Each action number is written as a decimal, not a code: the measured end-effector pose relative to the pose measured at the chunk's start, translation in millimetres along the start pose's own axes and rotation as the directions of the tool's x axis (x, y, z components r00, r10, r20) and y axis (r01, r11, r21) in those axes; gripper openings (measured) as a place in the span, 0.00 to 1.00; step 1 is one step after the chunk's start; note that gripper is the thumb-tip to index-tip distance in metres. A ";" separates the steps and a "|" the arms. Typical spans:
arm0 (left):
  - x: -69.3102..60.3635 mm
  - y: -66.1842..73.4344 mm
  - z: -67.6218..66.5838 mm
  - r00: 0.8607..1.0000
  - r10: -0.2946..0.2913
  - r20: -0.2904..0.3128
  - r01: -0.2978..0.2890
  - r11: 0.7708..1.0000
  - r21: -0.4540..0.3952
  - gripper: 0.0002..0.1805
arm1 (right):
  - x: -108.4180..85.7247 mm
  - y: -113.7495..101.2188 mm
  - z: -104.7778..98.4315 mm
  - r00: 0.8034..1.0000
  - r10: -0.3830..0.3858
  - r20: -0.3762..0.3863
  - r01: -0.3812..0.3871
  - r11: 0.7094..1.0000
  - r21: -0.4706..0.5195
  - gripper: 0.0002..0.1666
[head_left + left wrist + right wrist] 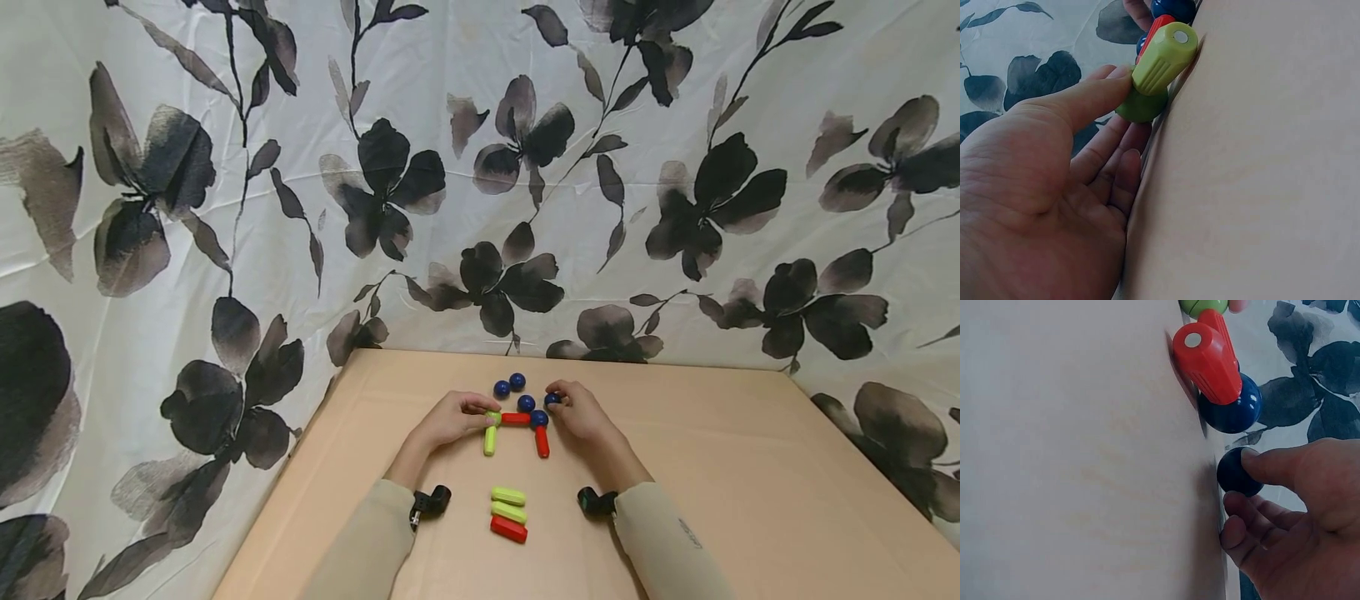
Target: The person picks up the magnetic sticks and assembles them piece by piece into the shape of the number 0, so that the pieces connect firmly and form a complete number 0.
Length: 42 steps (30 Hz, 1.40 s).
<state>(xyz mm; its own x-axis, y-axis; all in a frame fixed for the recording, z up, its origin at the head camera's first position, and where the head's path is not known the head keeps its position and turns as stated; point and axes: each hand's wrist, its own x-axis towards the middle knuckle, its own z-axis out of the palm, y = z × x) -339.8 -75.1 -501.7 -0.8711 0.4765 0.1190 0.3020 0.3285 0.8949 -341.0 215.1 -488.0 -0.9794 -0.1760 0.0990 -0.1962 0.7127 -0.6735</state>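
My left hand (452,418) pinches a green ball (1141,106) between thumb and fingers. A yellow-green magnetic rod (490,441) runs from that ball toward me, and a red magnetic rod (515,419) runs right to a blue ball (538,418). From this blue ball a second red rod (1210,365) points toward me, its silvery end showing. Just right of the joined pieces, my right hand (585,414) pinches a separate dark blue ball (1238,472) at the table surface, apart from the structure.
Several loose blue balls (502,388) lie behind the joined pieces. Nearer me on the tan table (712,467), two yellow-green rods (508,497) and one red rod (509,529) lie in a stack-like row. A floral cloth (600,233) hangs behind the table's back edge.
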 end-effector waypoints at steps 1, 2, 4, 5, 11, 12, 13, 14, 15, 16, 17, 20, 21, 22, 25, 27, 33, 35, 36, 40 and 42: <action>-0.3 0.0 0.0 1.000 -0.004 -0.001 0.004 1.000 -0.001 0.15 | -1.2 -0.3 -0.3 1.000 -0.004 0.000 0.004 1.000 -0.003 0.18; -0.5 -0.1 0.0 1.000 -0.004 -0.002 0.004 1.000 0.000 0.15 | -2.0 -0.4 -0.5 1.000 -0.005 -0.002 0.005 1.000 0.000 0.17; -0.9 -0.4 0.0 1.000 -0.001 -0.006 0.001 1.000 -0.001 0.15 | -3.7 0.3 -0.7 1.000 -0.006 -0.005 0.006 1.000 0.015 0.17; -1.1 -0.4 0.0 1.000 0.001 -0.008 -0.001 1.000 -0.001 0.15 | -4.4 1.0 -0.6 1.000 -0.011 -0.008 0.011 1.000 0.024 0.17; -1.2 0.1 0.1 1.000 0.005 -0.005 -0.005 1.000 -0.015 0.14 | -9.4 11.6 -2.7 0.998 -0.064 -0.011 0.065 0.988 0.143 0.19; -1.1 0.1 0.2 1.000 0.005 -0.005 -0.005 1.000 -0.018 0.14 | -10.4 12.6 -4.2 0.998 -0.068 -0.004 0.068 0.983 0.171 0.19; -0.8 0.0 0.5 1.000 0.006 -0.005 -0.006 1.000 -0.020 0.14 | -11.8 12.6 -6.0 0.998 -0.065 0.003 0.063 0.978 0.200 0.20; -0.6 -0.2 0.9 1.000 0.005 -0.005 -0.005 1.000 -0.023 0.14 | -13.1 12.3 -8.3 0.999 -0.049 0.010 0.046 0.974 0.223 0.20; -0.5 -0.4 1.3 1.000 0.005 -0.005 -0.005 1.000 -0.023 0.14 | -14.5 11.4 -10.5 0.999 -0.031 0.019 0.025 0.967 0.252 0.20; -0.3 -0.7 1.7 1.000 0.007 -0.004 -0.007 1.000 -0.021 0.14 | -15.6 10.7 -12.6 0.999 -0.022 0.025 0.015 0.964 0.264 0.20; -0.3 -0.8 2.1 1.000 0.007 -0.004 -0.007 1.000 -0.022 0.14 | -17.3 8.9 -15.1 0.999 -0.010 0.038 -0.001 0.962 0.274 0.21; -0.4 -1.5 2.6 1.000 0.010 -0.001 -0.010 1.000 -0.018 0.13 | -20.7 3.7 -22.6 0.996 -0.011 0.086 -0.012 0.965 0.263 0.21; -0.5 -1.5 2.7 1.000 0.009 -0.001 -0.009 1.000 -0.015 0.14 | -21.3 1.8 -25.2 0.994 -0.035 0.106 0.008 0.970 0.244 0.20; -0.5 -1.7 2.6 1.000 0.008 -0.001 -0.008 1.000 -0.015 0.14 | -21.7 0.0 -27.9 0.990 -0.064 0.125 0.035 0.974 0.223 0.20; -0.4 -1.3 1.9 1.000 0.008 -0.005 -0.008 1.000 -0.014 0.14 | -23.3 -6.6 -36.2 0.969 -0.155 0.193 0.115 0.973 0.201 0.20; 0.1 -1.5 1.5 1.000 0.015 -0.007 -0.015 1.000 -0.014 0.14 | -24.5 -10.7 -40.9 0.946 -0.205 0.251 0.150 0.964 0.221 0.20; 1.2 -1.5 0.5 1.000 0.027 -0.010 -0.027 1.000 -0.003 0.14 | -27.9 -18.2 -44.6 0.858 -0.283 0.429 0.172 0.945 0.278 0.20; 1.2 -1.1 0.4 1.000 0.019 -0.009 -0.019 1.000 0.001 0.14 | -29.1 -19.8 -43.2 0.826 -0.283 0.488 0.174 0.951 0.257 0.19; 1.0 -0.8 0.4 1.000 0.016 -0.009 -0.016 1.000 0.001 0.14 | -29.6 -20.7 -42.1 0.810 -0.280 0.516 0.176 0.954 0.243 0.19; 0.8 0.3 1.0 1.000 -0.001 -0.011 0.001 1.000 0.005 0.13 | -30.7 -24.9 -38.2 0.756 -0.267 0.598 0.163 0.961 0.222 0.19; 0.4 0.2 1.4 1.000 -0.001 -0.014 0.001 1.000 0.003 0.13 | -31.3 -26.9 -36.3 0.745 -0.264 0.613 0.161 0.962 0.219 0.18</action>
<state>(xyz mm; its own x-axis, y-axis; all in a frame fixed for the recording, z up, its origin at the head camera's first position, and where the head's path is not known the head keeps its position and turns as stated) -339.6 -73.7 -502.1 -0.8765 0.4652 0.1241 0.3026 0.3316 0.8936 -306.8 226.1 -446.3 -0.6483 -0.7354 -0.1973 -0.3358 0.5087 -0.7928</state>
